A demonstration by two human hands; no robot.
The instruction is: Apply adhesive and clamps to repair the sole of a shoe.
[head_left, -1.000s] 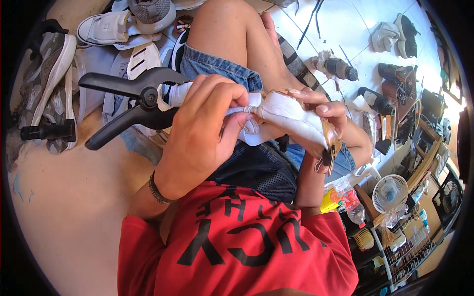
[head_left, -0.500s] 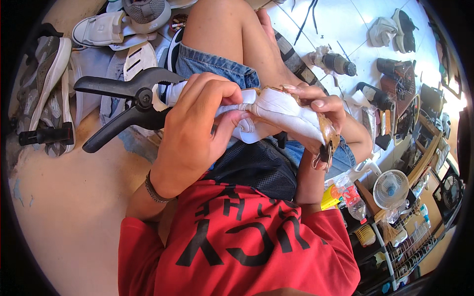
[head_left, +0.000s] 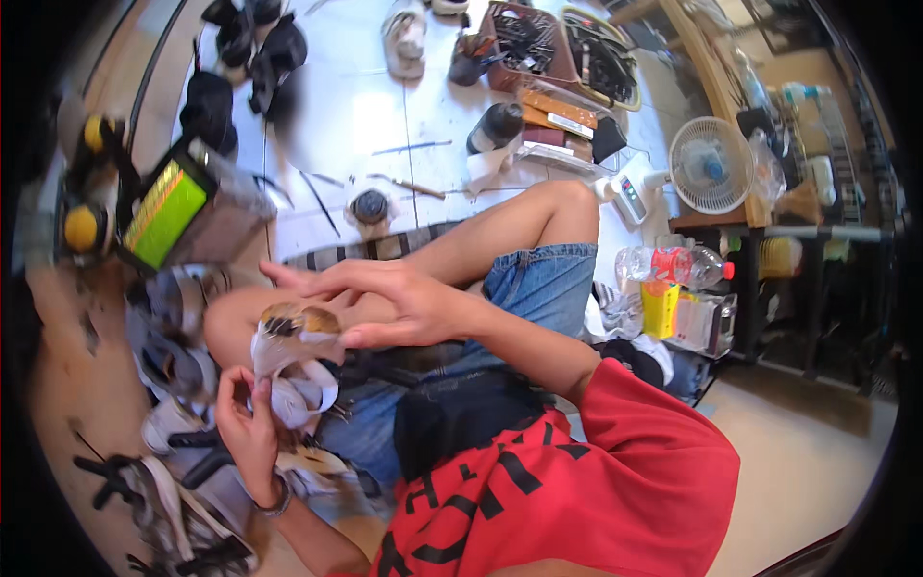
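Observation:
Above my lap, a white shoe upper (head_left: 279,358) is tilted with its brown, glue-marked toe end (head_left: 317,322) facing up; a dark patch shows there. My left hand (head_left: 248,428) pinches the upper's near left edge between thumb and fingers. Stretched out over its far side are the fingers of my right hand (head_left: 404,303), with the thumb at the toe's right edge. Whether those fingers touch the upper is hard to tell through the blur. Beside my left wrist, the black handles of a spring clamp (head_left: 207,468) stick out; its jaws are hidden.
Grey-white shoes (head_left: 168,510) lie at the lower left. A green-labelled box (head_left: 168,207) stands left. Across the tiled floor are a dark jar (head_left: 369,206), a black bottle (head_left: 495,128) and a tool basket (head_left: 524,43). A white fan (head_left: 711,165) and plastic bottles (head_left: 663,264) are at right.
The view has swung to the right. The upper has turned so its toe end points up and away. My right hand's fingers have straightened from their grip, while my left hand still pinches the upper.

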